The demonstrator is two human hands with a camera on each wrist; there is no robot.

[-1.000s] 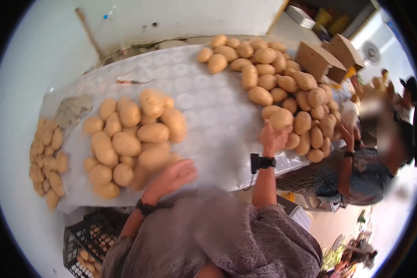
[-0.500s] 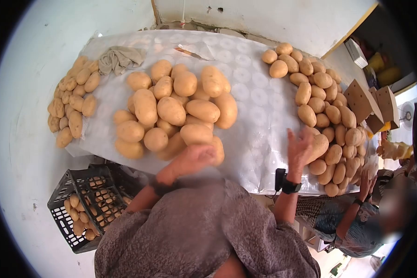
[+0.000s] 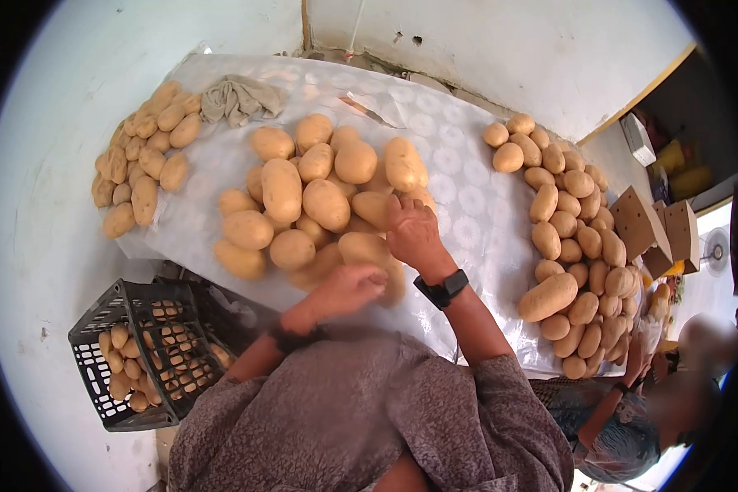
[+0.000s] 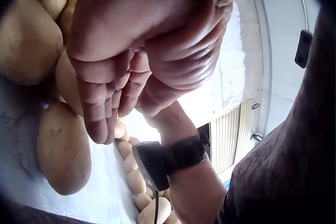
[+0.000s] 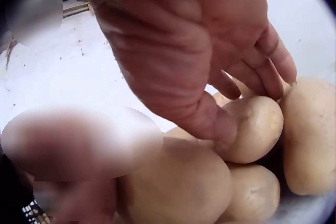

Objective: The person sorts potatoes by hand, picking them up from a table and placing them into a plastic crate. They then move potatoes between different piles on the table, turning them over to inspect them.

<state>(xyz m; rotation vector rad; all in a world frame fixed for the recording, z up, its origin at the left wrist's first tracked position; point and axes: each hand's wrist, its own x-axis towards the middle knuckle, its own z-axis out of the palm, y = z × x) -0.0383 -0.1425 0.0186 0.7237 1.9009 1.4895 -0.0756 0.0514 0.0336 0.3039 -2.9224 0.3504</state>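
Observation:
In the head view my right hand [image 3: 414, 234] has its fingers and thumb around a smooth tan potato [image 3: 371, 209] on the right side of the middle pile. The right wrist view shows the thumb on one side of this potato [image 5: 256, 129] and the fingertips on the other. My left hand [image 3: 348, 291] hovers at the near edge of the same pile, its fingers fairly straight with nothing in them. From the left wrist, the left palm [image 4: 147, 35] shows beside a single potato [image 4: 64, 148]. A long, large potato [image 3: 548, 298] lies at the left edge of the right heap.
A heap of smaller potatoes [image 3: 143, 156] lies on the left, by a grey cloth [image 3: 242, 100]. A knife [image 3: 361, 108] rests at the back. Below the table's left edge stands a black crate [image 3: 123, 287] of potatoes. Cardboard boxes [image 3: 638, 221] and another person [image 3: 615, 430] are at the right.
My right hand has let go of the large potato at the right heap and moved left to the middle pile, taking hold of another there. My left hand stays near the pile's near edge.

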